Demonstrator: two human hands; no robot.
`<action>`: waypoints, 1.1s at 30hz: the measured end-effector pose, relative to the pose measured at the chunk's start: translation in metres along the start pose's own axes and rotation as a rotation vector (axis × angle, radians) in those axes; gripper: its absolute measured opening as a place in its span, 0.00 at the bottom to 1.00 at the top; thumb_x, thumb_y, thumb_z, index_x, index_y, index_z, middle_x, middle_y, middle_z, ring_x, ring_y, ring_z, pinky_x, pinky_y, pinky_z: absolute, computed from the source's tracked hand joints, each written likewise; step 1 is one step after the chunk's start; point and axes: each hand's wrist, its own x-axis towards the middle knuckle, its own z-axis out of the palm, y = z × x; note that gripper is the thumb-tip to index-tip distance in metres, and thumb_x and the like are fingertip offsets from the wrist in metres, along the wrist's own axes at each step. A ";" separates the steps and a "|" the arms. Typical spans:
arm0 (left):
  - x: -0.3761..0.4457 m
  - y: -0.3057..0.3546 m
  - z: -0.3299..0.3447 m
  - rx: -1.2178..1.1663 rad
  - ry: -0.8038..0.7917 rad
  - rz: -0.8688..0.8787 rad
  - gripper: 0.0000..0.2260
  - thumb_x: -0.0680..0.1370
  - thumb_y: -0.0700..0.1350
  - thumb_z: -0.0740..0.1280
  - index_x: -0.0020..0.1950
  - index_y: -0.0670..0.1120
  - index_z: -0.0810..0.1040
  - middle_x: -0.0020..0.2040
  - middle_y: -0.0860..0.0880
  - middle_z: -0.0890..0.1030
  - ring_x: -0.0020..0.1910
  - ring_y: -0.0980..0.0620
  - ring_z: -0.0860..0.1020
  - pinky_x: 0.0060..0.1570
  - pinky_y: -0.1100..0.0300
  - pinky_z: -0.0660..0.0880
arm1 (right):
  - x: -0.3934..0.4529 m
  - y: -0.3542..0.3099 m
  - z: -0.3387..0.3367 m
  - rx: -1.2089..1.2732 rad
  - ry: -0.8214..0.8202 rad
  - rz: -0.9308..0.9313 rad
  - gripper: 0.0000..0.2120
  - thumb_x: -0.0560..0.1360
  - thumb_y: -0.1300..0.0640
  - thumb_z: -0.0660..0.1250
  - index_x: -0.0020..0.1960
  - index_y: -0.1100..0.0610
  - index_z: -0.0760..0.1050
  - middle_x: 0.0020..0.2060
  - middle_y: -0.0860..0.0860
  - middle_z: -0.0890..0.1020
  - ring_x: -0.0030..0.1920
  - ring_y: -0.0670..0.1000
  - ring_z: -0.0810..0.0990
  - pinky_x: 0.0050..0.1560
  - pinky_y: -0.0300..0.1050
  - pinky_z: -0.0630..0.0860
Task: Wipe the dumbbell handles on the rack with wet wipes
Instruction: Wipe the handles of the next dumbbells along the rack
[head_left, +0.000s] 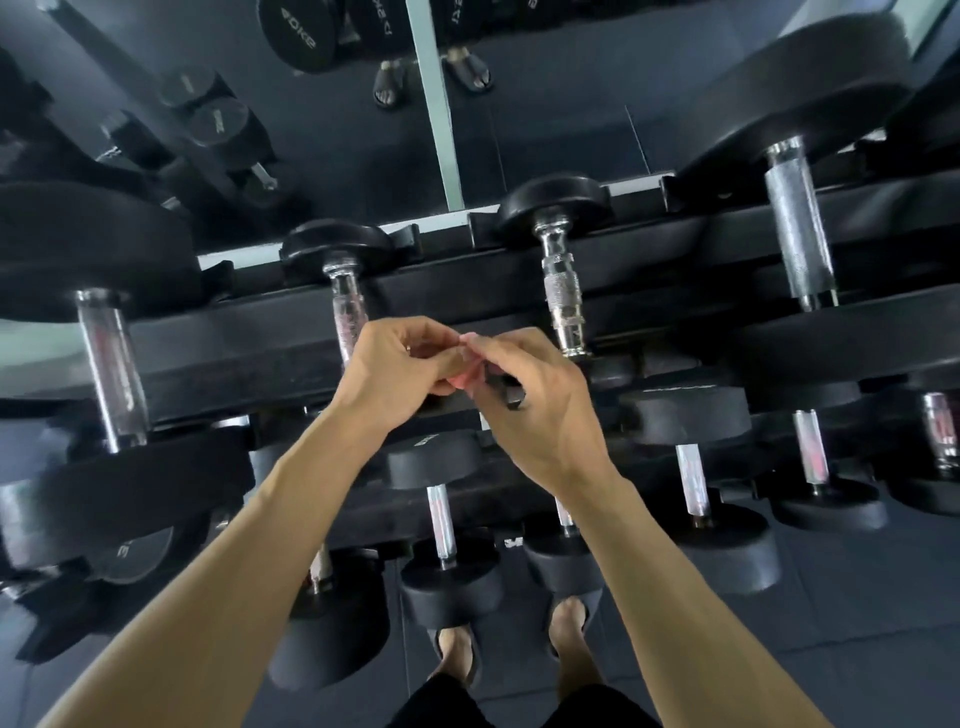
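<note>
My left hand (400, 364) and my right hand (530, 410) meet in front of the top shelf of the black rack (234, 338). Their fingertips pinch a small pink and white packet (462, 382) between them; most of it is hidden by my fingers. Just behind my hands are two small dumbbells with chrome handles, one on the left (350, 312) and one on the right (563, 296). Larger dumbbells show a handle at the far left (111, 369) and at the far right (800, 234). Neither hand touches a handle.
A lower shelf holds several small dumbbells (440, 525) (693, 480) below my forearms. Behind the rack a mirror (545, 104) reflects weights and sandalled feet. My own feet (457, 649) stand on the dark floor close to the rack.
</note>
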 end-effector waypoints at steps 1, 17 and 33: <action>-0.002 -0.001 -0.009 -0.016 -0.024 -0.001 0.01 0.75 0.39 0.74 0.43 0.45 0.84 0.39 0.45 0.86 0.40 0.51 0.85 0.43 0.62 0.82 | -0.001 -0.006 0.009 0.020 0.015 0.004 0.17 0.74 0.63 0.74 0.62 0.57 0.81 0.49 0.49 0.80 0.45 0.42 0.80 0.48 0.37 0.80; -0.019 -0.047 -0.094 0.142 0.252 0.164 0.05 0.78 0.42 0.70 0.45 0.51 0.84 0.40 0.56 0.85 0.42 0.61 0.83 0.45 0.67 0.78 | 0.017 -0.040 0.068 0.202 0.148 0.347 0.08 0.74 0.65 0.72 0.50 0.56 0.84 0.45 0.49 0.85 0.44 0.46 0.84 0.51 0.46 0.81; 0.000 -0.116 -0.039 0.306 0.620 0.313 0.09 0.78 0.45 0.51 0.38 0.47 0.64 0.35 0.50 0.69 0.36 0.52 0.65 0.42 0.59 0.64 | 0.116 -0.022 0.110 0.234 -0.072 0.265 0.09 0.75 0.68 0.72 0.47 0.54 0.84 0.40 0.40 0.84 0.44 0.36 0.83 0.50 0.31 0.77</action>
